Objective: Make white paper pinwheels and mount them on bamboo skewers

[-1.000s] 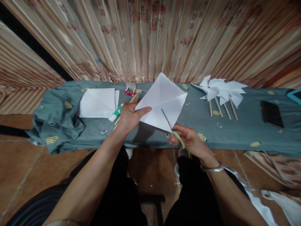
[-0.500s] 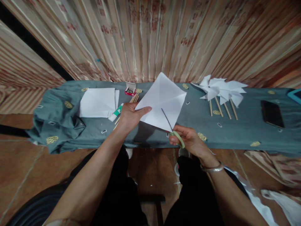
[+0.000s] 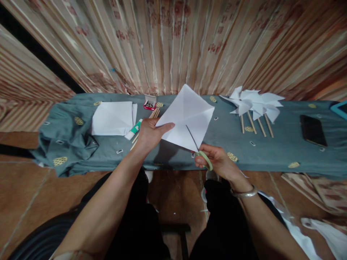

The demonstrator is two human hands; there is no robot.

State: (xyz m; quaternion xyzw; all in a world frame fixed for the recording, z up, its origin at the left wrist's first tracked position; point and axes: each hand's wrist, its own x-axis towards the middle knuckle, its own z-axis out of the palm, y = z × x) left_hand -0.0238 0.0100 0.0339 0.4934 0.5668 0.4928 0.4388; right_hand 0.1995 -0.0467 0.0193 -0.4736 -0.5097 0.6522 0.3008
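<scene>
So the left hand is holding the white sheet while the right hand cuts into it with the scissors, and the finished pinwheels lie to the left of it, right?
Not quite: the head view shows the pinwheels to the right of the sheet. The rest stands: left hand holds it, right hand works the scissors.

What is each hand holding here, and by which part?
The left hand grips the white paper square at its left corner. The right hand holds the scissors by their green handles, blades in the paper's lower edge.
</scene>
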